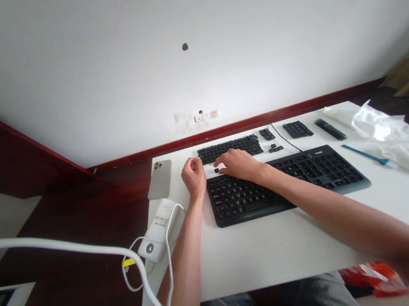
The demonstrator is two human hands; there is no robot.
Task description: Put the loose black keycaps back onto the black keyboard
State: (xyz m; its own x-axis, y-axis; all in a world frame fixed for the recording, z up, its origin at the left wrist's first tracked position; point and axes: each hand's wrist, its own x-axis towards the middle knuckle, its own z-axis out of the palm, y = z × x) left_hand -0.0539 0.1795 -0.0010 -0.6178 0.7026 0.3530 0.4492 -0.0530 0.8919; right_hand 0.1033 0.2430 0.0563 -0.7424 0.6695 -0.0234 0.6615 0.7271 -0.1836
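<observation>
My left hand (pixel 194 176) is closed beside the left end of the keyboard, its fingers curled inward. Whatever lies in them, if anything, is hidden. My right hand (pixel 237 163) reaches over the back edge of the black keyboard (pixel 315 194), thumb and forefinger apart. Close to those fingertips, a small black keycap (pixel 216 170) lies on the white table. Behind the hands, rows of loose black keycaps (pixel 227 148) are laid out in keyboard order. The keyboard's key positions look bare of caps.
Further right are a block of number-pad keycaps (pixel 298 129), a dark oblong object (pixel 330 129), a blue tool (pixel 366 154) and crumpled white plastic (pixel 403 139). A phone (pixel 160 179) and a white power strip (pixel 158 229) with a cable (pixel 87 250) lie left on the table (pixel 269 252).
</observation>
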